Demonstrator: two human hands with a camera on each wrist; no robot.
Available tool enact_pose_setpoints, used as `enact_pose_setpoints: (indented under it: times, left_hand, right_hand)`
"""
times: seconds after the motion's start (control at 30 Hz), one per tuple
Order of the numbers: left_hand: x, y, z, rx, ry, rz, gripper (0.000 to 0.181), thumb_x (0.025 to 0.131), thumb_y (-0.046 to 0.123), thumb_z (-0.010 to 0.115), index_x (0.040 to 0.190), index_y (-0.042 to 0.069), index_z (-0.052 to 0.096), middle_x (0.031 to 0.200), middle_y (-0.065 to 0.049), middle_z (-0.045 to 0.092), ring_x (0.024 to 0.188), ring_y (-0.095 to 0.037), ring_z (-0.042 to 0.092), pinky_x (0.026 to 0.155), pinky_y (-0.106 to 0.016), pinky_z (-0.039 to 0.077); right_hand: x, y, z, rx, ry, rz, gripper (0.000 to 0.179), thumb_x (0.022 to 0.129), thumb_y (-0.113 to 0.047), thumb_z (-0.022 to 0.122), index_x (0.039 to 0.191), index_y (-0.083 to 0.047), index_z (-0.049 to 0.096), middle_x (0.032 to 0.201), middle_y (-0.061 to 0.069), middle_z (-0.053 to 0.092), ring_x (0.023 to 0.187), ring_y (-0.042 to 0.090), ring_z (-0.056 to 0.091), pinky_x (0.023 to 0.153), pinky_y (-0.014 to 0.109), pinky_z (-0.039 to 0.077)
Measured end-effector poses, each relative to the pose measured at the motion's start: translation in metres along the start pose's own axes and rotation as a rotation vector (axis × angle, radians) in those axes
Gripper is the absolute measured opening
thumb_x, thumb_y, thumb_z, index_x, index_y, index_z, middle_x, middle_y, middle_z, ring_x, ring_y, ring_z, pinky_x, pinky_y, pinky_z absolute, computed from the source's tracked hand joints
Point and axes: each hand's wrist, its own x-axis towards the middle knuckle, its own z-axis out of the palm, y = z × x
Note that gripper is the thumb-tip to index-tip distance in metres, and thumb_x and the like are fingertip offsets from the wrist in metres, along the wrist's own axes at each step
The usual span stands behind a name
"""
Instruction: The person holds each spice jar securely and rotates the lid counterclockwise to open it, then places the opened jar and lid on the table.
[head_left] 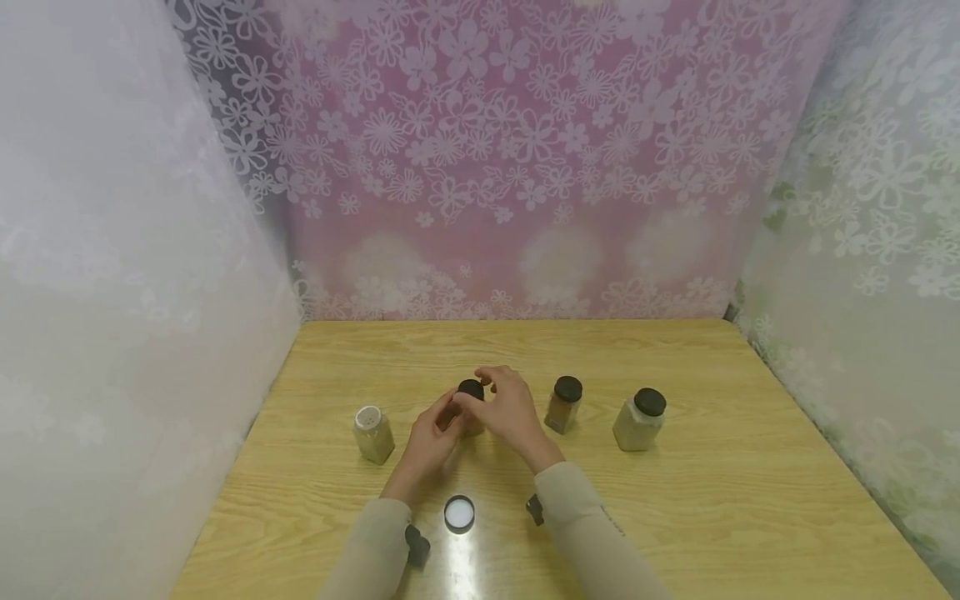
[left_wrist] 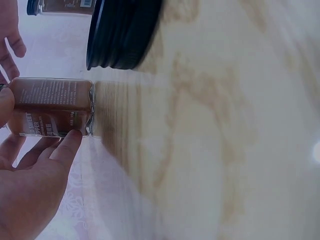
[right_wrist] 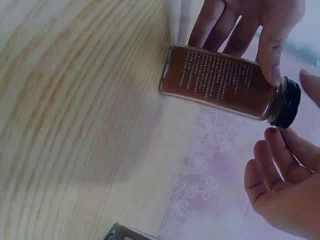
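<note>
A glass spice jar (right_wrist: pixel 215 82) of reddish-brown powder, its label partly reading "SWEET", stands on the table under a black lid (right_wrist: pixel 287 104). My left hand (head_left: pixel 435 435) grips the jar's body, with the thumb near its neck. Around the lid are the spread, bent fingers of my right hand (head_left: pixel 512 408); in the right wrist view small gaps show between thumb, fingertips and lid. A loose black lid (head_left: pixel 459 514) with a white inside lies upturned nearer me. To the left stands a lidless jar (head_left: pixel 373 435) with a perforated top.
Two more jars with black lids stand at the right: one with brown contents (head_left: pixel 564 406), one with pale contents (head_left: pixel 639 421). They rest on the wood-grain table (head_left: pixel 712 517). Flowered curtains (head_left: pixel 510 167) hang along its back and sides.
</note>
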Motion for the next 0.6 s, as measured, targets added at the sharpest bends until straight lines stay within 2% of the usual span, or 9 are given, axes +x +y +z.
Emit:
enact_pose_setpoints:
  times: [0.17,0.43,0.5,0.6]
  left_hand:
    - [0.0006,-0.0017,0.0006,-0.008,0.002,0.002,0.053,0.099,0.01,0.061,0.149,0.008,0.044,0.138,-0.018,0.059,0.131,-0.03,0.054,0.109,-0.039,0.044]
    - [0.0044,-0.0033,0.0029,-0.004,0.037,0.025,0.051,0.097,-0.001,0.059,0.147,0.003,0.046,0.137,-0.027,0.057,0.129,-0.039,0.054,0.107,-0.047,0.045]
    - [0.0039,-0.003,0.0028,0.0,0.035,0.029,0.051,0.097,0.0,0.058,0.147,0.002,0.046,0.137,-0.027,0.056,0.129,-0.04,0.054,0.107,-0.048,0.045]
    - [0.0032,-0.0036,0.0018,0.018,0.018,0.03,0.051,0.099,0.003,0.058,0.148,0.006,0.046,0.139,-0.022,0.056,0.131,-0.035,0.054,0.107,-0.044,0.046]
  right_hand:
    - [0.0006,-0.0002,-0.0005,-0.006,-0.006,-0.026,0.048,0.089,-0.037,0.076,0.124,-0.006,0.067,0.116,0.009,0.065,0.109,0.035,0.059,0.085,0.042,0.054]
    - [0.0005,0.0005,-0.0009,0.032,-0.026,-0.085,0.042,0.09,-0.024,0.071,0.13,-0.011,0.065,0.127,0.006,0.064,0.113,0.029,0.057,0.09,0.04,0.054]
    - [0.0006,0.0005,-0.0008,0.019,-0.028,-0.087,0.043,0.091,-0.026,0.07,0.131,-0.012,0.065,0.13,0.006,0.064,0.116,0.029,0.056,0.091,0.042,0.054]
    - [0.0005,0.0005,-0.0002,-0.018,-0.024,-0.067,0.049,0.09,-0.037,0.072,0.132,-0.012,0.064,0.131,0.007,0.062,0.116,0.031,0.057,0.089,0.043,0.054]
